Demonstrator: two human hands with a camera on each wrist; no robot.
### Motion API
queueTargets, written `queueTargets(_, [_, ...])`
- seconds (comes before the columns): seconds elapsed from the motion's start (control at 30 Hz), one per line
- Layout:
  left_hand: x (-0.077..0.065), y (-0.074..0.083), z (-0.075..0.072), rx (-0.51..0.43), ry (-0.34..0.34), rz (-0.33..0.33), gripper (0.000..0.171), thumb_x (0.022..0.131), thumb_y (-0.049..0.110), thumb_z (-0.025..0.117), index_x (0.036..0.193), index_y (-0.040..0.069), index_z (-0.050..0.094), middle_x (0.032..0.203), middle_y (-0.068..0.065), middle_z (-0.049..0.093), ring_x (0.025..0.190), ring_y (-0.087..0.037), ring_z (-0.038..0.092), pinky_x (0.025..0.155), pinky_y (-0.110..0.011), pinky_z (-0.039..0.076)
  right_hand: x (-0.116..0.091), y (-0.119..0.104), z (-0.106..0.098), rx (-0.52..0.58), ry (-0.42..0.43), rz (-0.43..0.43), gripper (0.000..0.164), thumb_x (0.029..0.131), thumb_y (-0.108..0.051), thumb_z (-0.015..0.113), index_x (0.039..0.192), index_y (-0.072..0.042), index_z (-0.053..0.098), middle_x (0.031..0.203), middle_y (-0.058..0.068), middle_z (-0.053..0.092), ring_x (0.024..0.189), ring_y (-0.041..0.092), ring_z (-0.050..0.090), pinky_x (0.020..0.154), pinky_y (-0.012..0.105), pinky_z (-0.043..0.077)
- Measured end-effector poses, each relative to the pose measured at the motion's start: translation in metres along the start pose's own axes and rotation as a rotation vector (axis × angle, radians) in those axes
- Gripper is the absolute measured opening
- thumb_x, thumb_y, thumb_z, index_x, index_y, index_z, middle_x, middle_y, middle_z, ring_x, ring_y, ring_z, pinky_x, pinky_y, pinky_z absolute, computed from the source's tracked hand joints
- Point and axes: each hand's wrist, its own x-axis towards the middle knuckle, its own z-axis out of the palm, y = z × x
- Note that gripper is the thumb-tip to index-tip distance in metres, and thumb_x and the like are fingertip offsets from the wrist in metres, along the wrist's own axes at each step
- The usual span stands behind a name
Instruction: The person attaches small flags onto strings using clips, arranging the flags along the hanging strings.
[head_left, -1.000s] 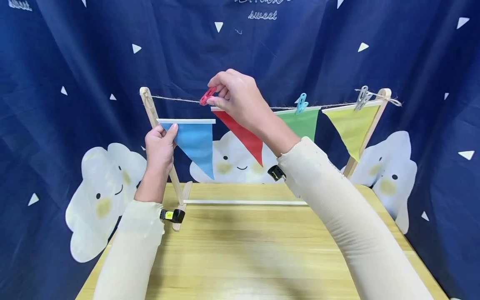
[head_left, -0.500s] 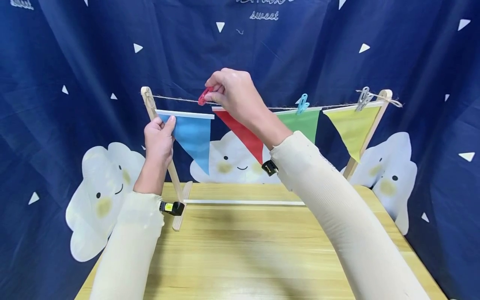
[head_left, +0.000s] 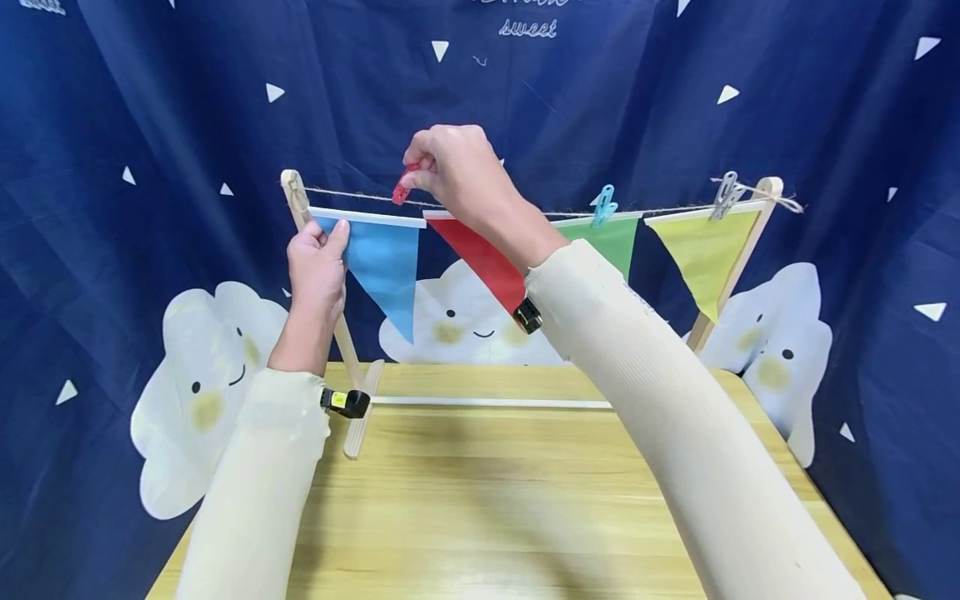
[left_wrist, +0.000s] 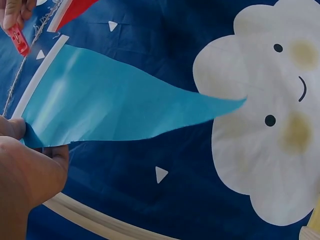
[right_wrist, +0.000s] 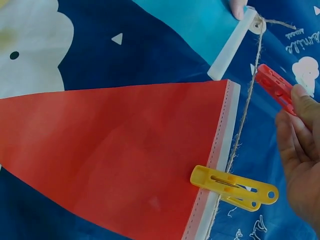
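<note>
A blue triangular pennant [head_left: 381, 262] with a white top band is pinched near its upper left corner by my left hand [head_left: 317, 267], thumb in front. Its band lies just below the twine [head_left: 352, 197]. My right hand [head_left: 468, 171] pinches a red clothespin [head_left: 401, 187] by one end, at the twine's height, above the blue pennant's right end. In the right wrist view the clothespin's free end is close beside the twine; whether they touch I cannot tell. The red pennant [right_wrist: 130, 155] hangs on the twine from a yellow clothespin [right_wrist: 232, 185], hidden behind my right hand in the head view.
A green pennant [head_left: 600, 237] hangs from a light blue clothespin [head_left: 603, 205], and a yellow pennant [head_left: 705, 250] from a grey one [head_left: 726, 196]. Wooden posts, one at left [head_left: 295, 196], hold the twine. A white rod [head_left: 487, 402] runs low above the wooden table [head_left: 480, 500].
My left hand has raised the blue pennant toward the twine, and its band now slopes down to the right. My right hand has shifted slightly left and up with the red clothespin, which is steeper.
</note>
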Motion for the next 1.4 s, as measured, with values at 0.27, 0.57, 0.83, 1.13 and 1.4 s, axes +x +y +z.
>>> queueTargets(0.27, [0.003,0.001,0.001,-0.028,0.014,0.018,0.008,0.101,0.005,0.063,0.107,0.004,0.069,0.099,-0.004,0.07,0.093,-0.013,0.064,0.083,-0.023,0.053,0.007,-0.003,0.002,-0.009,-0.013,-0.017,0.028,0.094,-0.028,0.074,0.118,-0.014,0.078,0.113,0.003,0.076,0.098,0.012,0.069,0.092,0.016,0.054])
queueTargets(0.57, [0.006,0.005,0.006,-0.017,0.034,0.032,0.007,0.101,0.004,0.062,0.105,0.003,0.068,0.099,-0.004,0.068,0.096,-0.013,0.063,0.087,-0.024,0.053,0.009,-0.004,0.008,-0.007,-0.037,-0.007,0.028,0.095,-0.028,0.073,0.119,-0.015,0.077,0.115,0.002,0.076,0.1,0.012,0.069,0.094,0.017,0.054])
queueTargets(0.83, [0.008,0.007,0.006,-0.025,0.018,0.002,0.007,0.102,0.007,0.063,0.105,0.006,0.068,0.1,-0.004,0.068,0.096,-0.013,0.064,0.088,-0.024,0.054,0.012,-0.003,0.013,-0.005,-0.055,0.001,0.027,0.095,-0.027,0.073,0.118,-0.014,0.078,0.114,0.003,0.076,0.099,0.012,0.069,0.094,0.018,0.055])
queueTargets(1.13, [0.009,0.009,0.009,-0.036,0.013,-0.002,0.009,0.102,0.008,0.062,0.107,0.005,0.069,0.104,-0.005,0.068,0.099,-0.014,0.064,0.092,-0.027,0.054,0.014,-0.005,0.018,0.02,-0.066,0.002,0.025,0.096,-0.025,0.072,0.117,-0.013,0.077,0.113,0.003,0.076,0.1,0.013,0.068,0.094,0.019,0.056])
queueTargets(1.4, [0.007,0.011,0.009,-0.058,-0.001,-0.035,0.015,0.103,0.008,0.06,0.116,0.003,0.066,0.12,-0.009,0.067,0.116,-0.017,0.062,0.114,-0.039,0.045,0.014,-0.006,0.022,0.026,-0.066,-0.008,0.026,0.096,-0.026,0.072,0.117,-0.012,0.077,0.113,0.004,0.076,0.099,0.014,0.069,0.095,0.02,0.056])
